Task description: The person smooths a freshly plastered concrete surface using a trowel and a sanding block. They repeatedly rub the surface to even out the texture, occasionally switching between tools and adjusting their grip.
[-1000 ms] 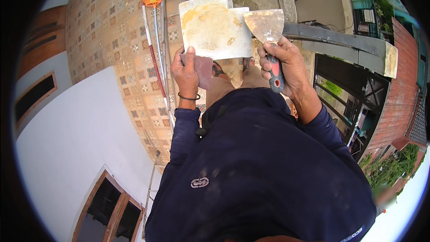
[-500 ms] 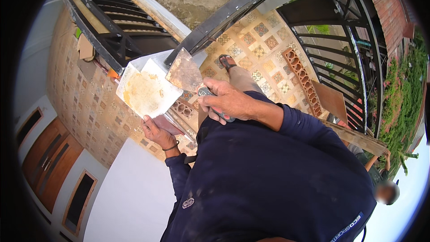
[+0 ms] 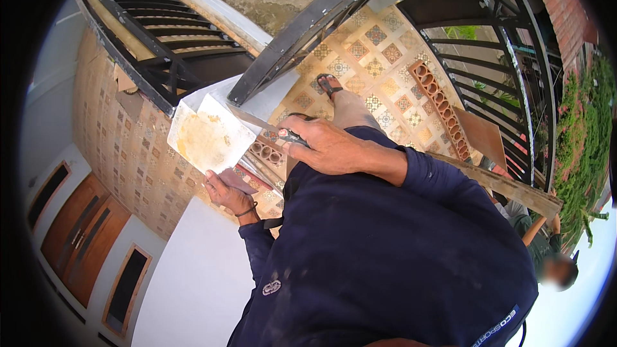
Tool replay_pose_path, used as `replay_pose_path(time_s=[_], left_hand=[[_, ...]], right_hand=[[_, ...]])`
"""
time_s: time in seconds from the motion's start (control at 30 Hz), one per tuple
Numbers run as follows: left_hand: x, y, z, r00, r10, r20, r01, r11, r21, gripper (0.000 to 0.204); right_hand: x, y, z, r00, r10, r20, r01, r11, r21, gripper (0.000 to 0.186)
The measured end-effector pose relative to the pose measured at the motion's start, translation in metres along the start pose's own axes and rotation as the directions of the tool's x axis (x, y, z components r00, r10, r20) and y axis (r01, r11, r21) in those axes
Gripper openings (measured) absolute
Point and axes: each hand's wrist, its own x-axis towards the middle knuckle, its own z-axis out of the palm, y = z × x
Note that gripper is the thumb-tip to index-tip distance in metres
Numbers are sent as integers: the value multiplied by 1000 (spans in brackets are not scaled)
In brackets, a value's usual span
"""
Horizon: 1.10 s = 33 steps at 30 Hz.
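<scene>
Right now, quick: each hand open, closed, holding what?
Left hand: closed, holding the stained white board and a reddish-brown sheet.
Right hand: closed around the handle of the scraper.

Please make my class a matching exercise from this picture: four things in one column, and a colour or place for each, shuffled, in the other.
Things
1. Scraper
2. Flat plate
3. Dark bracelet
4. Double door

Colours and places
A. Around the left wrist
B. Brown, at the picture's left
C. In the right hand
D. White with yellowish stains, at the left hand

Pairs: 1-C, 2-D, 3-A, 4-B
</scene>
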Motion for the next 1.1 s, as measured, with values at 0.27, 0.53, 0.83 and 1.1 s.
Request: replay_pose_path(time_s=[0.27, 0.53, 0.83, 1.1], left_hand=[[0, -9, 0, 992, 117, -48, -113, 990, 84, 37], [3, -20, 0, 987, 138, -81, -133, 988, 74, 41], [-3, -9, 9, 979, 182, -94, -171, 979, 112, 36], [0, -13, 9, 973, 209, -96, -198, 973, 116, 43]], right_hand=[[3, -16, -5, 983, -160, -88, 136, 962, -236, 47], [-10, -38, -8, 995, -100, 10, 87, 812, -577, 48], [-23, -74, 4, 977, -84, 197, 214, 408, -888, 50], [4, -95, 22, 956, -50, 290, 294, 211, -932, 58]])
